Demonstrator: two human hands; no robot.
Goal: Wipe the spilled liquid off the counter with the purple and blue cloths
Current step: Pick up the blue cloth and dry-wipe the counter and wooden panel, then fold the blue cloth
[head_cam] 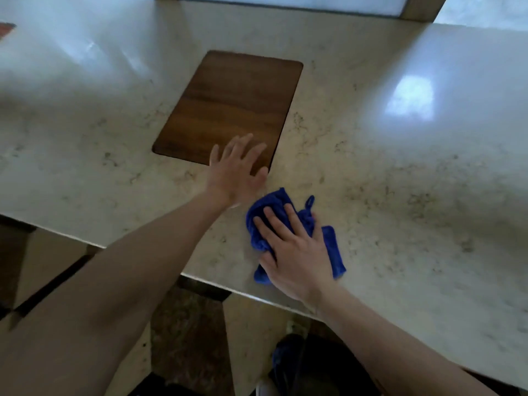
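The right hand [294, 252] presses flat on the blue cloth [331, 247]; the left hand [237, 170] beside it is spread, holding nothing.

Right hand [294, 250] lies flat, fingers straight, pressing the crumpled blue cloth [333, 247] onto the pale speckled counter [400, 195] near its front edge. Left hand [237, 167] is open, fingers spread, over the near right corner of the dark wooden board [228, 110]; contact unclear, blurred. Window glare on counter.
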